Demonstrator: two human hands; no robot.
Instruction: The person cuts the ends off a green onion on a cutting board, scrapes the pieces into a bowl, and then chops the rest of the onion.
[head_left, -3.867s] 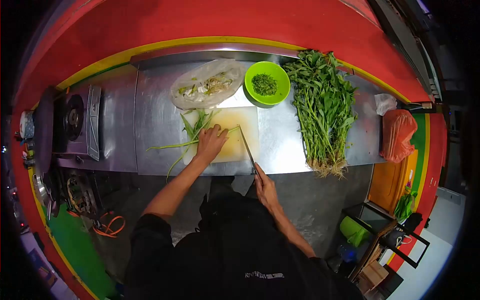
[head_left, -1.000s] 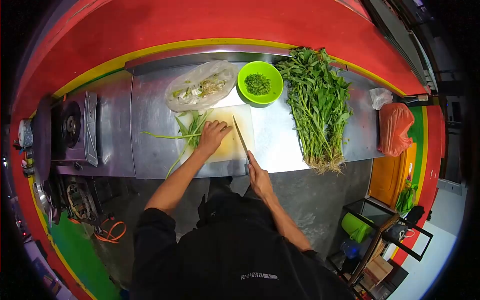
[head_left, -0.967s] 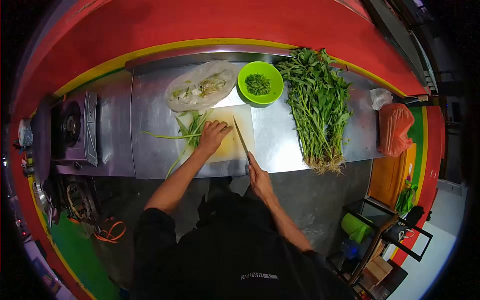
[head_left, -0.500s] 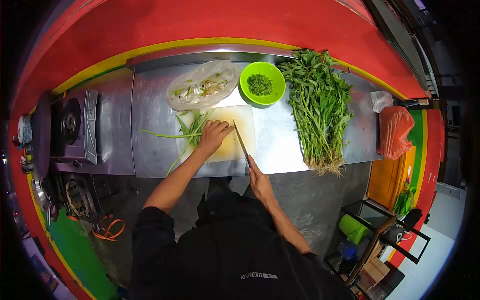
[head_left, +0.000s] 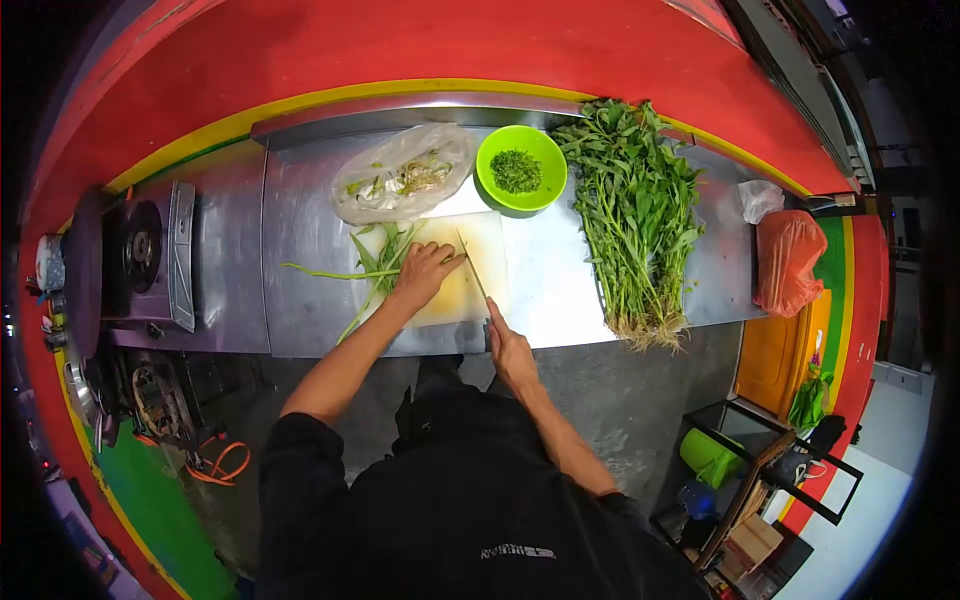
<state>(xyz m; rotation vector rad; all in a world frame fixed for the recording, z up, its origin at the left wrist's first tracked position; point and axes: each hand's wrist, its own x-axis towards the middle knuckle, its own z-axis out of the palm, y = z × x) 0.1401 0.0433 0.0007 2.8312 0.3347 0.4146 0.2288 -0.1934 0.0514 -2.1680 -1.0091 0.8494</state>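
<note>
My left hand (head_left: 426, 272) is closed over leafy green stems (head_left: 372, 265), pressing them on a pale cutting board (head_left: 488, 298). Long stalks stick out to its left, past the board's edge. My right hand (head_left: 511, 352) grips the handle of a kitchen knife (head_left: 474, 270) at the near side of the board. The blade points away from me, close beside the left fingertips. What lies under those fingers is hidden.
Behind the board are a clear plastic bag of scraps (head_left: 400, 180) and a lime-green bowl (head_left: 548, 160) with chopped greens. A large bundle of leafy greens with roots (head_left: 640, 210) lies to the right, then an orange bag (head_left: 790, 262). A stove (head_left: 150, 250) stands left.
The knife has shifted slightly left, its blade now nearer my left fingertips. My right hand has moved a little left with it. The left hand stays on the stems.
</note>
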